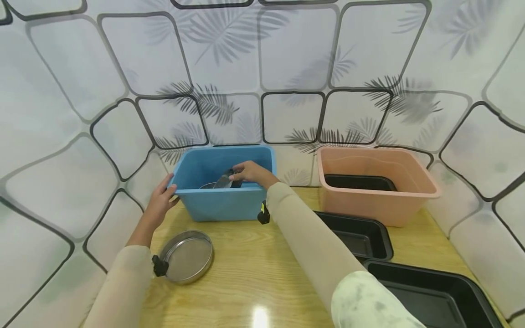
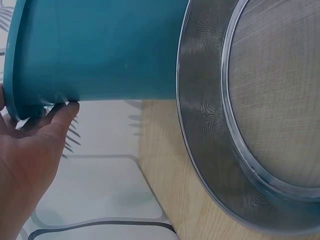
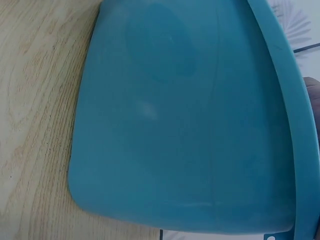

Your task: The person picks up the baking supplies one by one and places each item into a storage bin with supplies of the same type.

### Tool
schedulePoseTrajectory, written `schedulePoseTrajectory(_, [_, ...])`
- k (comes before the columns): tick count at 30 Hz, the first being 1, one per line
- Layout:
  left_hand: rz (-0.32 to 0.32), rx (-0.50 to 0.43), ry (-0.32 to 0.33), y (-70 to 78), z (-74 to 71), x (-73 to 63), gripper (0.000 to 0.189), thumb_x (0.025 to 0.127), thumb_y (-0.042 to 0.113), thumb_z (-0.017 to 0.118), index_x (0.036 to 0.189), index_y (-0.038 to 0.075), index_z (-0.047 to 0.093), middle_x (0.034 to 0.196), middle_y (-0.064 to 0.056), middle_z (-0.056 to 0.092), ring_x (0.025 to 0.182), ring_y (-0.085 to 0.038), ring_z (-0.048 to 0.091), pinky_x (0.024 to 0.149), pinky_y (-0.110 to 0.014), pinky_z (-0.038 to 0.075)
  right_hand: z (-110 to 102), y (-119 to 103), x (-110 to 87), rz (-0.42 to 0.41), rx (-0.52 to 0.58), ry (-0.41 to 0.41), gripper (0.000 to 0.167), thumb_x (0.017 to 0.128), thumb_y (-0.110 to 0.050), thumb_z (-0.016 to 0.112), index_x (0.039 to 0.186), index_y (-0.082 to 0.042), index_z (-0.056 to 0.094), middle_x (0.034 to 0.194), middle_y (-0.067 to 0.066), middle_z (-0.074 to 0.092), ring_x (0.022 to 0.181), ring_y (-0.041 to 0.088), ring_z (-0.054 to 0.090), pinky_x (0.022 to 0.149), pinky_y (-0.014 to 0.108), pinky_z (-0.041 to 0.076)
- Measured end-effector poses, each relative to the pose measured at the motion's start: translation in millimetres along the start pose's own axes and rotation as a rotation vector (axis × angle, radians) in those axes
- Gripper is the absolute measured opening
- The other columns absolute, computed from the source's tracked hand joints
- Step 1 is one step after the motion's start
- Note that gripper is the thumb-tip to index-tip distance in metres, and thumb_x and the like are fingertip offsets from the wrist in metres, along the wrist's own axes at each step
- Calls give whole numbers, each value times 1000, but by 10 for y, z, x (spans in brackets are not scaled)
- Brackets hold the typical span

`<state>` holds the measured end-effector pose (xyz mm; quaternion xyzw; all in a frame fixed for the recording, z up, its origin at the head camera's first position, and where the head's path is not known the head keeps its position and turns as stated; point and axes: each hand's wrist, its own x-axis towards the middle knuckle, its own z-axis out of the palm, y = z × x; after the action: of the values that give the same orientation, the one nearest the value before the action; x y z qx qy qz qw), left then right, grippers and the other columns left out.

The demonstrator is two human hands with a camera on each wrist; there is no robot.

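Pulling a dark metal piece [image 1: 227, 179] from blue tub [image 1: 221, 202]: right hand [image 1: 251, 172] pinches it, left hand [image 1: 161, 200] open, steadying rim; next, lift clear.

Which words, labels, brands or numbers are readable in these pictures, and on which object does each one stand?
None: no view shows any readable text.
The blue tub, pink tub, sieve and black trays carry no visible writing.
The wall shows only leaf patterns.
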<state>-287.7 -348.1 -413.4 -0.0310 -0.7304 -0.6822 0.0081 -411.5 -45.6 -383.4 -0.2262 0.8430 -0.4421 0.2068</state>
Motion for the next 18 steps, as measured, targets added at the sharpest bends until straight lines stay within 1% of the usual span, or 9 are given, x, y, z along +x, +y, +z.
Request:
schedulePoseTrajectory(2, [-3, 1, -2, -7, -5, 10, 64, 111, 23, 35, 163, 14, -2, 168, -16, -15, 154, -40, 0, 120, -60, 17, 2, 0, -7, 4, 4, -15, 62, 99, -28, 67, 152, -6, 44, 157, 13, 44, 138, 29, 50, 111, 41, 47])
schedulePoseTrajectory(6, [-5, 2, -3, -20, 10, 29, 64, 111, 22, 35, 163, 15, -2, 168, -16, -15, 154, -40, 0, 120, -60, 18, -41, -9, -58, -18, -104, 8, 61, 101, -33, 64, 152, -6, 44, 154, 14, 48, 138, 31, 49, 111, 44, 45])
schedulePoseTrajectory(9, [-7, 11, -7, -14, 22, 27, 64, 111, 23, 35, 163, 16, -3, 167, -16, -16, 154, -40, -1, 120, -61, 17, -94, -31, -111, -42, -159, 26, 62, 101, -35, 62, 153, -7, 43, 152, 13, 50, 138, 31, 50, 112, 46, 44])
schedulePoseTrajectory(14, [-5, 29, -8, 16, 20, -2, 64, 112, 25, 34, 163, 17, -4, 167, -18, -19, 153, -44, 0, 120, -61, 16, -191, -82, -191, -64, -150, 43, 64, 100, -38, 63, 155, -10, 42, 151, 12, 51, 136, 30, 52, 112, 46, 44])
schedulePoseTrajectory(18, [-8, 17, 0, 16, 34, -15, 65, 111, 27, 34, 163, 16, -4, 167, -18, -18, 153, -44, 1, 120, -61, 16, -246, -112, -265, -81, -134, 58, 65, 100, -40, 64, 155, -14, 42, 152, 11, 50, 137, 28, 51, 111, 46, 44])
